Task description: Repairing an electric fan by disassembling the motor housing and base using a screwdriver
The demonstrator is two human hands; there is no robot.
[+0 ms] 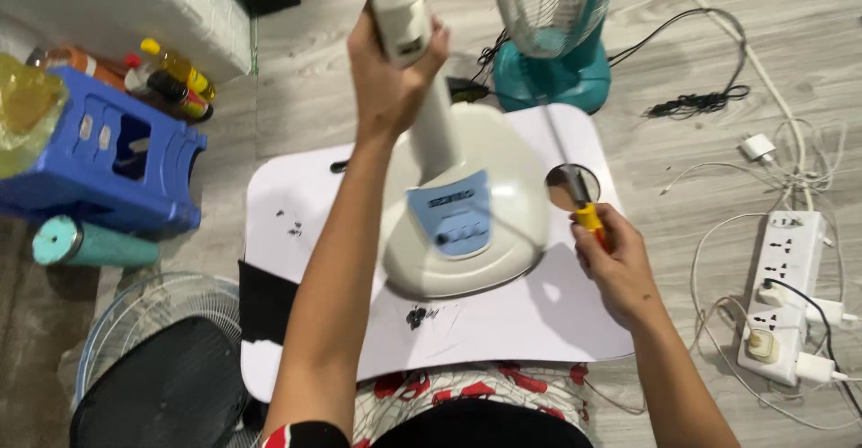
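White plastic makes up the fan base, which is stood on a white surface laid over the lap. Its stem rises toward the camera and is gripped near the top by the left hand, whose fingers are wrapped tight around the pole. A pale blue control panel with buttons is seen on the front of the base.

A screwdriver with a yellow and red handle is held in the right hand, the fingers closed around the handle just beside the right edge of the base. Its shaft is pointed up and away; the tip is blurred and seems to lie over a round hole in the surface, though that cannot be told for sure.

Dark specks, possibly screws, are scattered on the surface in front of the base. A teal fan is stood on the wooden floor beyond the surface. A white power strip with plugs and cables is laid to the right. A blue stool and bottles are seen at the left, with a wire fan guard below them.
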